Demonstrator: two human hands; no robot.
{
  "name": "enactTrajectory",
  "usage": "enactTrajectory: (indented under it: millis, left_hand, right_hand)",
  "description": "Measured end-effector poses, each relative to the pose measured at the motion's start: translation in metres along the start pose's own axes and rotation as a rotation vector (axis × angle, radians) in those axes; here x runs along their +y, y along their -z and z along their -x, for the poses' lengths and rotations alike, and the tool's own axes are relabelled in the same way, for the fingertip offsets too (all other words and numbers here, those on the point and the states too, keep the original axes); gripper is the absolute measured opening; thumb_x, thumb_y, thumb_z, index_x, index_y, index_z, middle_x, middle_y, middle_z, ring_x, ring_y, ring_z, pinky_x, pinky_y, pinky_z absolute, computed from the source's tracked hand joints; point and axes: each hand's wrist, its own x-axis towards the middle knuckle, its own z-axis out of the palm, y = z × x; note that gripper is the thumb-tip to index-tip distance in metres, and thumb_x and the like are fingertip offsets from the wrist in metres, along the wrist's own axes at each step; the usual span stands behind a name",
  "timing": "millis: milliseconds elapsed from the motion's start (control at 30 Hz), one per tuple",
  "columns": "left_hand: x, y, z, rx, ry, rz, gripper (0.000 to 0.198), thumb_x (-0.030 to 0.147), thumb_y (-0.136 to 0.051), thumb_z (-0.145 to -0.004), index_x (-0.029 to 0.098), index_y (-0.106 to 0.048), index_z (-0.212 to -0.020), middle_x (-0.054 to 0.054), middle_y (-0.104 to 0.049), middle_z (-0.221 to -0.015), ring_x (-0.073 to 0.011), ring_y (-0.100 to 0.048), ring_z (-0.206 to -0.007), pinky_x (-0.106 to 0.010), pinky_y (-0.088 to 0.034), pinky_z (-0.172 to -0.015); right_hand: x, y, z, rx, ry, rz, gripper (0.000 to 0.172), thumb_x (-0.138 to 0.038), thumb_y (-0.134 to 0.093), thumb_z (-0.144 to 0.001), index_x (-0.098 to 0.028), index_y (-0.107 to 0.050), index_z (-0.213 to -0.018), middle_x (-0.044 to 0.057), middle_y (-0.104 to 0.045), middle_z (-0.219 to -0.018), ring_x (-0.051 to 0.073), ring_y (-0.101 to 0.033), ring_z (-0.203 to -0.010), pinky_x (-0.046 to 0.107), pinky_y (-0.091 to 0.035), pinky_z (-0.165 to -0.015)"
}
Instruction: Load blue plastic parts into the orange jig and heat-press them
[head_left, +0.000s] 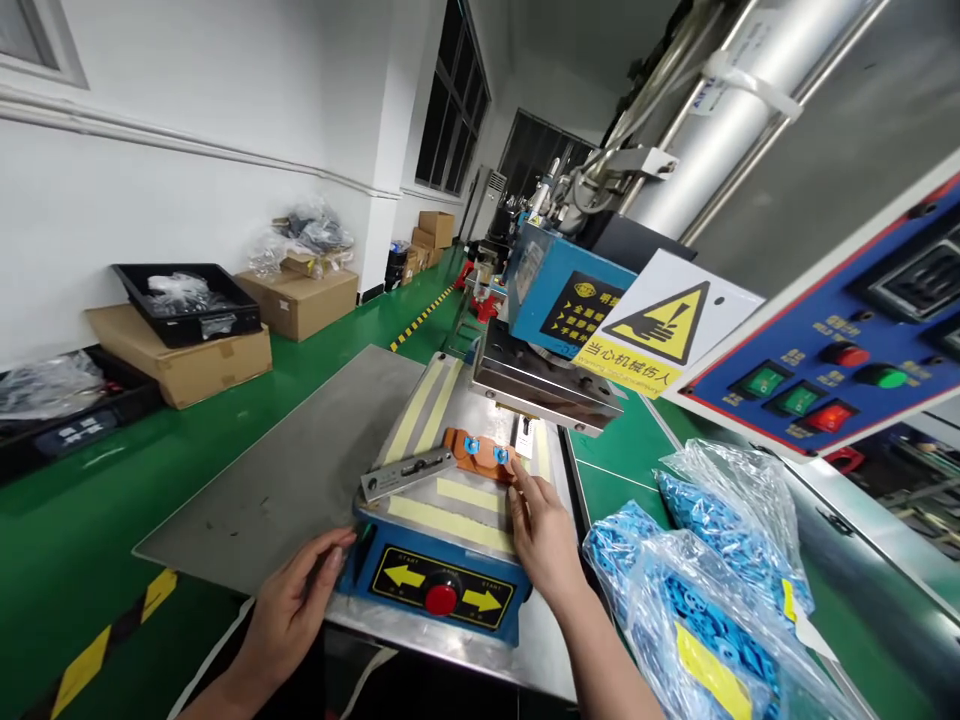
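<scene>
An orange fixture block (457, 452) sits on the press table, with two small blue plastic parts (501, 456) seated in it. My right hand (544, 530) rests at the block's right end, index finger reaching to its edge and thumb lower; nothing shows held in it. Beside the left corner of the blue press base (360, 575) is my left hand (300, 590), fingers stretched out and apart from the thumb, tips close to the base's side. A grey metal bar (409, 474) lies left of the block. Above and behind hangs the steel press head (547, 385).
A red button (440, 596) faces me on the base. Bags of blue parts (697, 590) lie at right, below the control panel (840, 370). A warning card (667, 320) hangs by the press. Cartons (300, 300) and black trays (187, 300) stand at left.
</scene>
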Motion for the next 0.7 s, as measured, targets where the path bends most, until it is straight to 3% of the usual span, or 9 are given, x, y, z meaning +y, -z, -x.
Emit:
enactTrajectory:
  millis: [233, 367, 700]
  left_hand:
    - [0.0, 0.002, 0.0, 0.017, -0.035, 0.012, 0.025, 0.034, -0.052, -0.087, 0.025, -0.063, -0.107, -0.004, -0.071, -0.104, -0.0212, -0.068, -0.096, -0.025, -0.058, -0.076]
    - [0.004, 0.002, -0.001, 0.029, -0.045, 0.013, 0.026, 0.036, -0.052, -0.086, 0.024, -0.064, -0.105, -0.005, -0.072, -0.101, -0.0223, -0.068, -0.093, -0.025, -0.058, -0.074]
    - [0.004, 0.002, -0.002, 0.024, -0.092, -0.026, 0.024, 0.035, -0.051, -0.088, 0.024, -0.063, -0.106, -0.005, -0.071, -0.102, -0.0208, -0.068, -0.094, -0.025, -0.057, -0.076]
  right_hand:
    - [-0.002, -0.011, -0.012, -0.071, -0.01, 0.209, 0.042, -0.02, -0.031, -0.095, -0.015, -0.048, -0.133, 0.009, -0.062, -0.086, 0.021, -0.062, -0.075, 0.031, -0.05, -0.068]
    - [-0.006, -0.008, -0.017, -0.095, 0.045, 0.438, 0.043, -0.013, -0.037, -0.09, -0.017, -0.051, -0.131, 0.009, -0.063, -0.085, 0.024, -0.06, -0.08, 0.03, -0.046, -0.061]
    - [-0.009, -0.001, -0.032, -0.155, 0.118, 0.514, 0.043, -0.003, -0.042, -0.083, -0.014, -0.057, -0.123, 0.012, -0.067, -0.096, 0.024, -0.06, -0.088, 0.03, -0.046, -0.075]
